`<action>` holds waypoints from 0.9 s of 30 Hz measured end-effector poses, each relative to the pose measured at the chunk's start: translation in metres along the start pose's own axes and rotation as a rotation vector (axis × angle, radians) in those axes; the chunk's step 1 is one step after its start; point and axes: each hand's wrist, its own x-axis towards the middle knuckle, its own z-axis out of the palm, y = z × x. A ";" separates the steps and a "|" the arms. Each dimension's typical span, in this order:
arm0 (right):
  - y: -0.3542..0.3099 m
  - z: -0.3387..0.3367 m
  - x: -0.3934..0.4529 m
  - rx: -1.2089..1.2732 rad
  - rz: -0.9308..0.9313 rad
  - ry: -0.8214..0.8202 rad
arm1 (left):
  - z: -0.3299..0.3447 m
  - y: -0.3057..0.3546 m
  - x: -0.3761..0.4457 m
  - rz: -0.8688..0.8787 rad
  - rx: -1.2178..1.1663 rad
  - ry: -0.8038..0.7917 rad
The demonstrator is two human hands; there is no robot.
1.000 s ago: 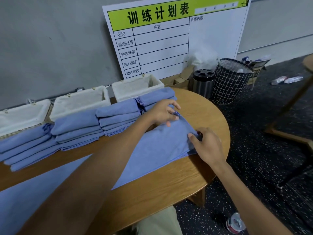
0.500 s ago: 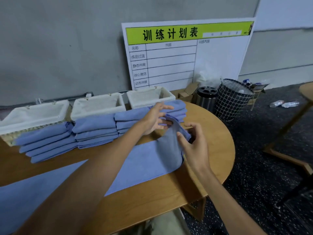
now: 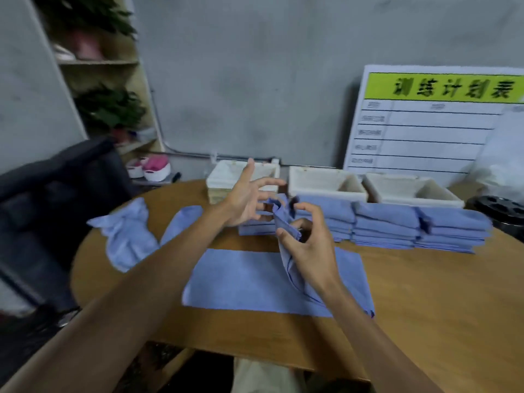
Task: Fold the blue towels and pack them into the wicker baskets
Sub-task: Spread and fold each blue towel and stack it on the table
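Right hand pinches the lifted end of the towel — long axis along the table's near edge; left hand, fingers spread, empty.

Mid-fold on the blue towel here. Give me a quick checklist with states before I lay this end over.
1. Right hand pinches the lifted towel end: ok.
2. Left hand gripping the end: not ok, fingers spread, off the cloth.
3. Rest of towel flat on table: ok.
4. Corners matched: cannot tell, cloth bunched.
5. Baskets free to load: ok, seem empty.
6. Folded stacks clear of the fold: ok.
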 end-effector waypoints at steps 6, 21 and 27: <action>-0.006 0.090 -0.010 0.021 0.021 -0.122 | -0.083 -0.005 -0.053 -0.041 0.028 0.078; 0.065 0.052 -0.012 -0.349 0.054 -0.092 | -0.054 -0.111 -0.061 0.362 1.202 0.536; 0.116 -0.038 -0.020 -1.079 0.116 -0.629 | 0.030 -0.156 -0.031 0.038 1.445 0.076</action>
